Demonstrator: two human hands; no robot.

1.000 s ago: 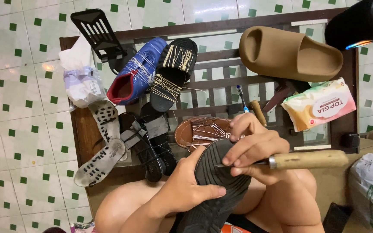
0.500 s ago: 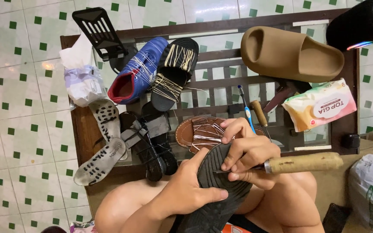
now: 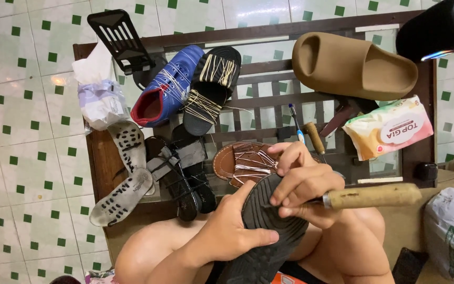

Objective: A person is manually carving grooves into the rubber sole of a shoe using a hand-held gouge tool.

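Note:
My left hand [image 3: 227, 226] grips a black rubber shoe sole [image 3: 269, 236] held sole-up over my lap. My right hand [image 3: 300, 181] is closed around a tool with a long wooden handle [image 3: 374, 195], and its metal tip lies against the upper edge of the sole. Right behind the sole, a brown strappy sandal [image 3: 240, 163] lies on the dark wooden table [image 3: 101, 163].
On the table lie a blue sports shoe [image 3: 166, 87], a black sandal bound with string [image 3: 211, 87], a tan foam slide [image 3: 350, 66], black sandals [image 3: 182, 173], two grey insoles [image 3: 124, 173], a snack packet [image 3: 387, 126], a black stand [image 3: 119, 37] and small tools [image 3: 313, 137]. Tiled floor surrounds it.
The sole has tilted up slightly toward the table. My right hand with the tool has shifted a little along the sole's upper edge. My left hand keeps its grip.

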